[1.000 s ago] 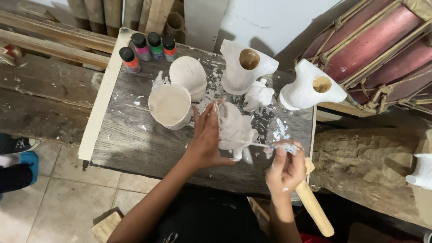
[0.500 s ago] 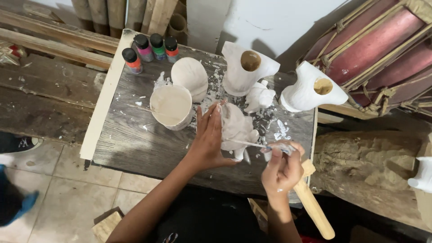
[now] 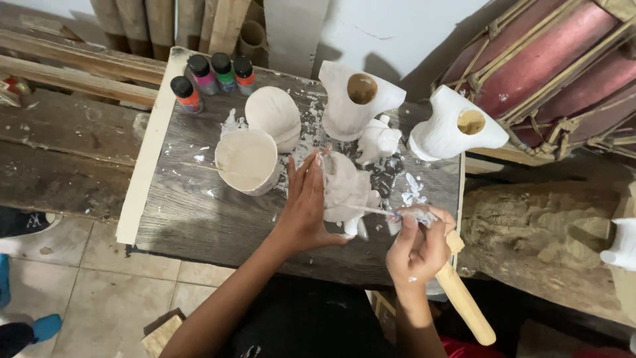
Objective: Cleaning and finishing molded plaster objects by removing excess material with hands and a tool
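A small white plaster figurine (image 3: 344, 189) stands on a grey wooden board (image 3: 199, 219). My left hand (image 3: 306, 205) steadies it from the left, fingers against its side. My right hand (image 3: 417, 242) pinches a thin paintbrush (image 3: 381, 212) whose tip touches the figurine's lower right. A cup of white paint (image 3: 247, 160) stands just left of the figurine, and another white piece (image 3: 273, 116) lies behind the cup.
Three paint bottles (image 3: 212, 76) stand at the board's back left. Two white vase-like casts (image 3: 358, 96) (image 3: 457, 126) and a small white figure (image 3: 379, 140) stand behind. A wooden stick (image 3: 464, 298) juts past the front edge. Drums lean at right; a rough log sits below them.
My right hand has shifted slightly down and right with the brush. A shoe at the left floor edge has moved away.
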